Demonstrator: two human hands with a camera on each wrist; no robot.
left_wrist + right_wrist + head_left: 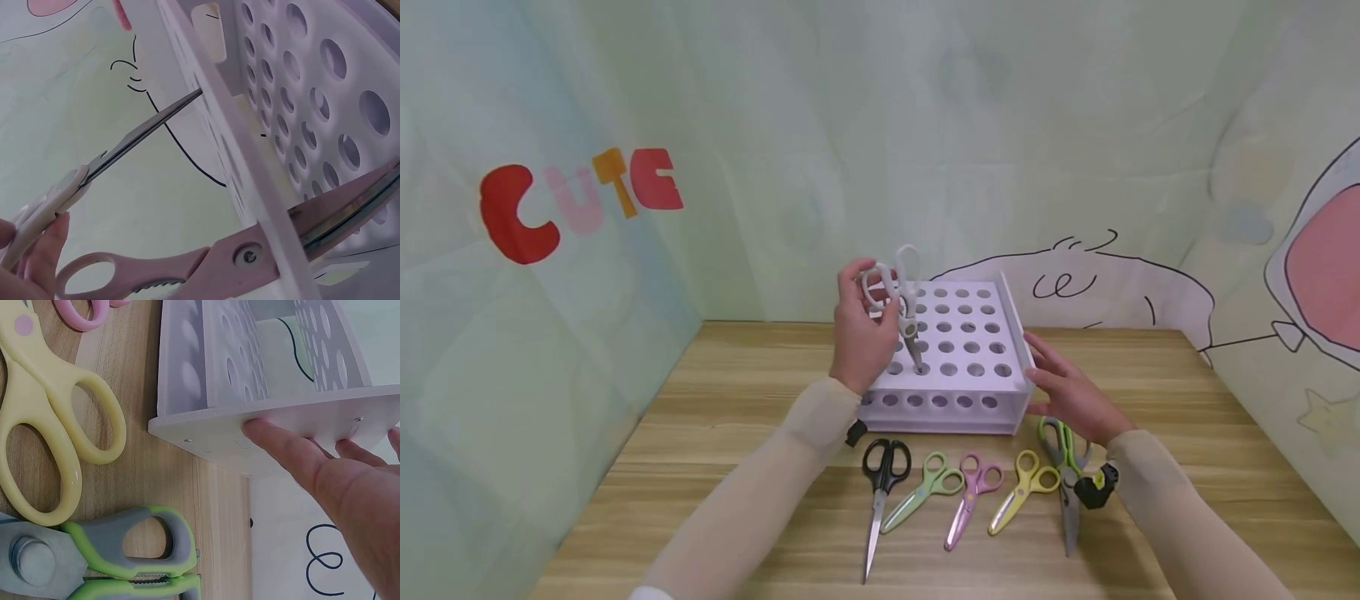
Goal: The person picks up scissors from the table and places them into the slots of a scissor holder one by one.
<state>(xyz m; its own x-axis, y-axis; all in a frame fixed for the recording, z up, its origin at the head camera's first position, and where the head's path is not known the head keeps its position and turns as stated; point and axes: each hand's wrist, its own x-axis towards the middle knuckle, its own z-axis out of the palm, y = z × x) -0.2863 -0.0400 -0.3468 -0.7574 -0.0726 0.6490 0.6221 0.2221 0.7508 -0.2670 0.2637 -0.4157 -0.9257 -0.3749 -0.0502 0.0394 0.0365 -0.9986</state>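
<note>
My left hand point(865, 333) grips white-handled scissors point(910, 312) by a handle, blades slanting down. Their tip meets a hole in the top plate of the white rack point(951, 380). In the left wrist view, pink scissors point(234, 265) stand with their blades down through that plate; in the head view my left hand hides most of that area. With extended fingers, my right hand point(1075, 396) touches the rack's right side panel point(212, 434) and holds nothing.
Before the rack lie black scissors point(886, 475), light green scissors point(917, 500), pink-purple scissors point(966, 504), yellow scissors point(1017, 504) and grey-green scissors point(1069, 479). They rest on a wooden table point(700, 467). A printed backdrop point(760, 167) rises behind and beside it.
</note>
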